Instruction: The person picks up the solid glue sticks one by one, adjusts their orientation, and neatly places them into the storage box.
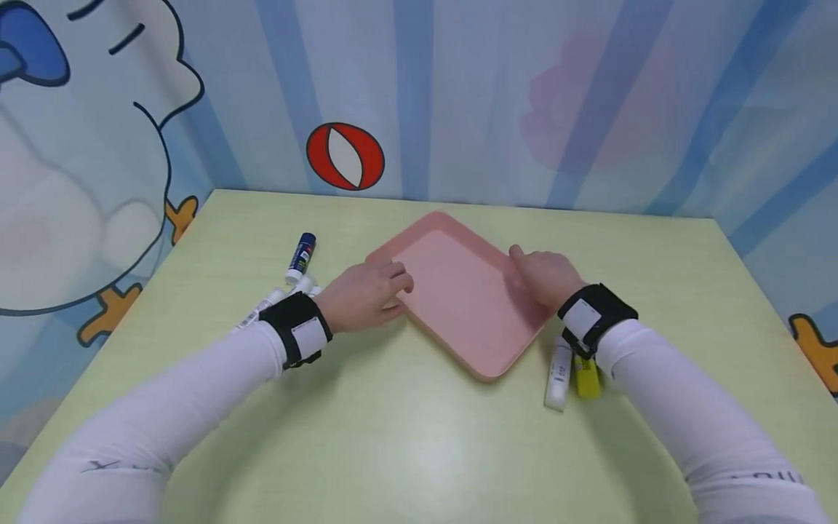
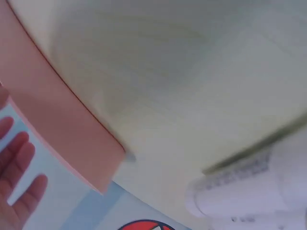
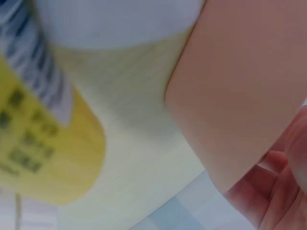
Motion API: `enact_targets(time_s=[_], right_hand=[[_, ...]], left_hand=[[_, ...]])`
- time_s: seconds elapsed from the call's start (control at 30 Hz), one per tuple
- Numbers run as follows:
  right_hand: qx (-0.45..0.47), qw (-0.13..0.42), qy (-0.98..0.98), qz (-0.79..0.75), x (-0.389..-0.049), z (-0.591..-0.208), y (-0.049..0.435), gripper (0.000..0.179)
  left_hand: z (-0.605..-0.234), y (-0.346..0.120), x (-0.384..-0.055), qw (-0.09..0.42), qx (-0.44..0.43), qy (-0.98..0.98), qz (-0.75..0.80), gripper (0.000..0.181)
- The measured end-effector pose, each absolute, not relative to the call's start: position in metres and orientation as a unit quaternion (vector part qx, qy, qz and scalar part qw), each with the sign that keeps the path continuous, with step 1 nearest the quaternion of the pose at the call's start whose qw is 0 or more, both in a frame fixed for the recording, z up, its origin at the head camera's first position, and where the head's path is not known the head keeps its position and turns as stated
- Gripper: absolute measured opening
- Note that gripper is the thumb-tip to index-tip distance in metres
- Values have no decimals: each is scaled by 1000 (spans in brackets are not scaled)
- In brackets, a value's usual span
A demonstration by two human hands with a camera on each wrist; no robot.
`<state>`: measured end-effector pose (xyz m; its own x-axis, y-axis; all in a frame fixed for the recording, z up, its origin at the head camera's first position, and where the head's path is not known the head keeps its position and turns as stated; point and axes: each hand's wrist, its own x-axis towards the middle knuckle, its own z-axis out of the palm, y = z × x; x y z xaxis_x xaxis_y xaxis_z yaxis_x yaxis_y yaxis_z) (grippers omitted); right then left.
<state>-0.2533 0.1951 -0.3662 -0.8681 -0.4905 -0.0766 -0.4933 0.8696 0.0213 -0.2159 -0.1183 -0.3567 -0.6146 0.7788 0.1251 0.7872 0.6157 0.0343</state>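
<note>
A shallow pink tray point(image 1: 452, 291) with rounded corners lies turned like a diamond on the table. At its right side my right hand point(image 1: 546, 276) grips the rim; in the right wrist view, fingers point(image 3: 276, 191) bend at the edge of the tray wall point(image 3: 235, 96). My left hand point(image 1: 369, 295) is at the tray's left edge, its fingers loosely bent over the rim. Spread fingers point(image 2: 17, 163) show beside the tray's outer wall point(image 2: 62, 115) in the left wrist view. Whether the left thumb touches the rim, I cannot tell.
Left of the tray lies a dark blue glue stick point(image 1: 302, 256) with white tubes point(image 1: 262, 307) partly behind my left wrist. Under my right wrist are a white tube point(image 1: 559, 375) and a yellow container point(image 1: 587, 377). A printed curtain point(image 1: 471, 102) hangs behind the table.
</note>
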Motion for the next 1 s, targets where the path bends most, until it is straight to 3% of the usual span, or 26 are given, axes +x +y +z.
enact_targets(time_s=[0.27, 0.5, 0.67, 0.8, 1.0], right_hand=[[-245, 78, 966, -12, -255, -366, 187, 38], [-229, 100, 968, -31, -258, -364, 181, 32], [-257, 77, 963, 1, -257, -362, 181, 29], [-280, 27, 960, 14, -252, -359, 181, 31], [-346, -35, 937, -35, -219, -346, 172, 41]], left_hand=[[-366, -127, -223, 35, -503, -863, -21, 22], [-371, -132, -219, 1, -498, -867, -13, 13], [-371, -131, -216, -12, -481, -877, -2, 7], [-372, -131, -213, -15, -469, -883, -12, 7], [-372, -124, -205, 1, -489, -872, -28, 6]])
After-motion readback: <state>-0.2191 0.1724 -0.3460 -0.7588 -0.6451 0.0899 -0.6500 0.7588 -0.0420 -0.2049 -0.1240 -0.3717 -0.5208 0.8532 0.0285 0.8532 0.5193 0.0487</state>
